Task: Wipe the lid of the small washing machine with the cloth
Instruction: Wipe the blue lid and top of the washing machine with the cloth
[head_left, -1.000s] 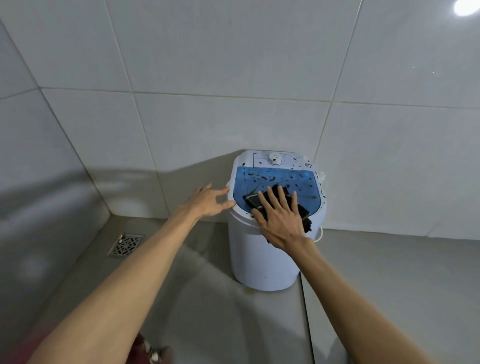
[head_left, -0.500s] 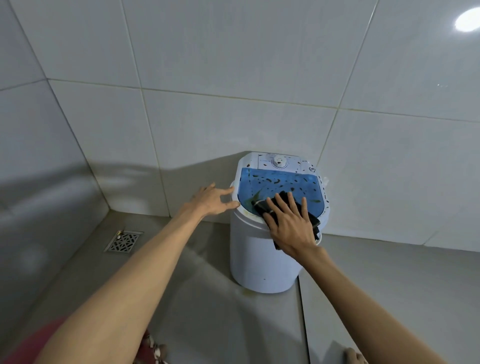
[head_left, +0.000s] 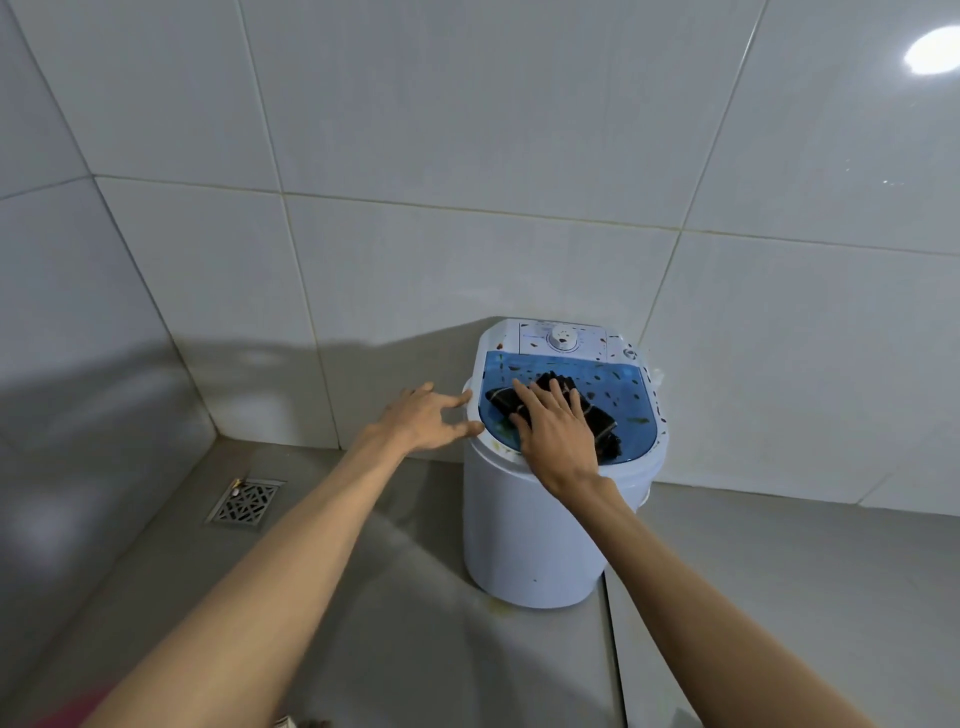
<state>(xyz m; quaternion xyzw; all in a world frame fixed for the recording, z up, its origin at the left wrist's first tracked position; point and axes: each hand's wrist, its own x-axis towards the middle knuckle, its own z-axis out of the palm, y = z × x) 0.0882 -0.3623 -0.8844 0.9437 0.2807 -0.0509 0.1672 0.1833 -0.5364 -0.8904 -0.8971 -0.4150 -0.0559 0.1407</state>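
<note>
Landmark: the small washing machine (head_left: 540, 519), a white tub standing on the floor against the tiled wall.

1. Nearest the camera, 2 bare forearms reach toward the machine from the lower edge of the view.
2. The left hand (head_left: 423, 421) sits at the machine's left rim, fingers spread, fingertips touching the white edge. It grasps nothing and appears to brace the tub.
3. The right hand (head_left: 553, 434) lies flat, palm down and fingers extended, pressing the dark folded cloth (head_left: 597, 423) onto the front-left area of the blue lid (head_left: 631, 387). This is a press, not a clenched grip.
4. Progress: wiping is under way. Dark specks cover the lid's rear and right areas, and the control panel (head_left: 563, 338) behind it. Most of the lid is judged still to be wiped.
5. A floor drain (head_left: 247, 503) lies well left of the machine.
</note>
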